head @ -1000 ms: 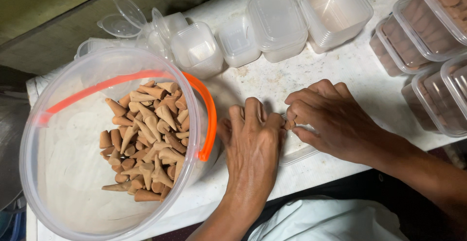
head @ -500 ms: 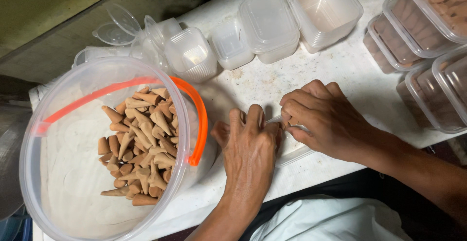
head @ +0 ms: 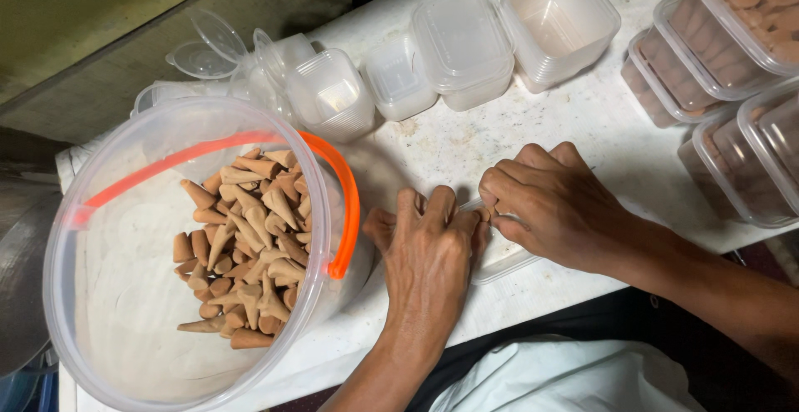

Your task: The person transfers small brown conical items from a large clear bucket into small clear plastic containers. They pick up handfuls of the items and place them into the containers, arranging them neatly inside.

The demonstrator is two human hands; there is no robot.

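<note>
A: Which step does the figure show?

B: Both hands work over a small clear box (head: 499, 255) at the near edge of the worktop (head: 449, 141). The left hand (head: 429, 258) lies flat, fingers pressed together, on the box's left end. The right hand (head: 545, 208) is curled, its fingertips bunched at the box's far rim, just beside the left fingertips. They may pinch one brown cone — too little shows to be sure. I judge this as filling or closing the box; most of it is hidden under the hands.

A: And what does the next move call for?

B: In my judgement, steady downward pressure and a fine fingertip grip, since the box is thin-walled and light.

A: Where is the room to move?

B: To the left, a big clear tub (head: 200, 254) with an orange handle (head: 345, 204) holds the loose cones (head: 245, 245); its wall stands just beside the left hand. Behind, empty tubs and lids (head: 462, 42) line the far side. Filled boxes (head: 724, 71) are stacked to the right. The bare patch lies between the hands and the far row — the box itself sits near the front edge, with little margin.
</note>
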